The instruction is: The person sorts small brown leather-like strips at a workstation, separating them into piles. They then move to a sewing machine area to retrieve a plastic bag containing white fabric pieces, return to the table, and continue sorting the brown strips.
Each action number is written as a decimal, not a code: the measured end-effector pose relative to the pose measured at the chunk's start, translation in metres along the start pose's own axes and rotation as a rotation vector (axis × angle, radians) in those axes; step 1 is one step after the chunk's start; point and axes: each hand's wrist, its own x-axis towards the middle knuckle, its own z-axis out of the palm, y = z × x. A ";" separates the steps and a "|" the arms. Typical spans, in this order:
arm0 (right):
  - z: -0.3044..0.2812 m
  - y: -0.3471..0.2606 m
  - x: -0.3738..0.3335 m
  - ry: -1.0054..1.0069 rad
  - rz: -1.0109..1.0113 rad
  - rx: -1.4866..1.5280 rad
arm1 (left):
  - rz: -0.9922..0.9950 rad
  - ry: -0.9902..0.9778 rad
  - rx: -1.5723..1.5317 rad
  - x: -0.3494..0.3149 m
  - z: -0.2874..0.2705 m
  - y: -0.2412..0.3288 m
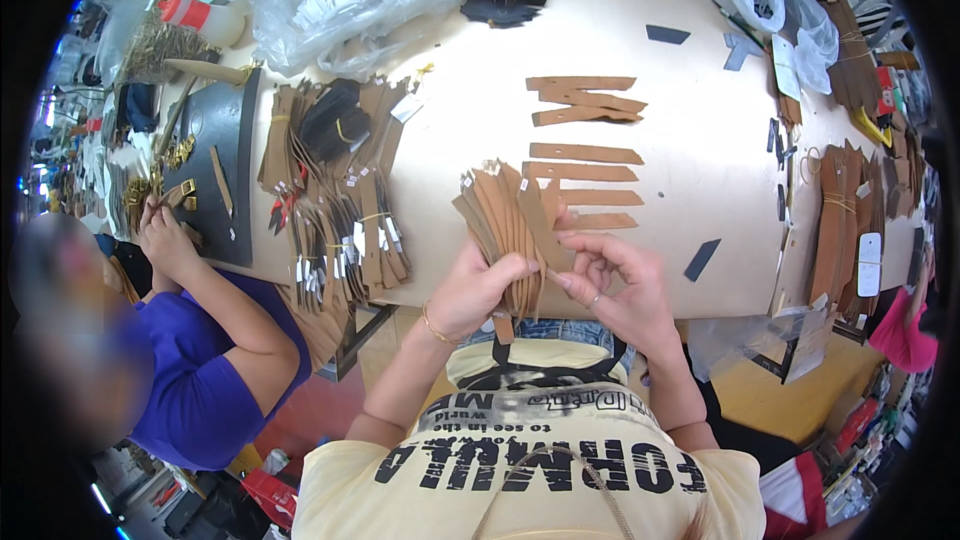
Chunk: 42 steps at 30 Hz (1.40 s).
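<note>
A fanned bundle of brown leather strips (492, 212) is gripped in my left hand (468, 288), its fingers wrapped round the lower part. Small white tags show at the upper ends of the strips. My right hand (628, 285) is closed at the bundle's right side, thumb and fingers pinching the lower end of one olive-brown leather strip (542, 225) that stands a little apart from the others. Just beyond my right hand, several loose tan leather strips (585, 153) lie crosswise on the pale table (690, 130), a few overlapping at the far end.
Tagged strip bundles (375, 230) lie to the left, near a dark board (222, 130) where a co-worker in purple (220, 360) handles small parts. A clear plastic bag (350, 0) is at the far left. More tied brown strips (838, 220) lie on the right, past scattered dark pieces (702, 258).
</note>
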 end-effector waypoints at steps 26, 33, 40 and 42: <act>0.003 -0.017 0.017 0.211 -0.140 0.459 | 0.472 0.146 0.741 -0.001 0.026 0.005; -0.014 -0.016 0.017 0.142 -0.232 0.447 | 0.368 0.255 0.382 0.013 0.029 0.001; -0.037 -0.023 0.055 0.300 -0.410 -0.200 | 0.225 0.330 -0.103 0.034 0.029 0.023; -0.041 -0.024 0.069 0.104 -0.190 0.100 | 0.269 0.296 -0.143 0.042 0.026 0.028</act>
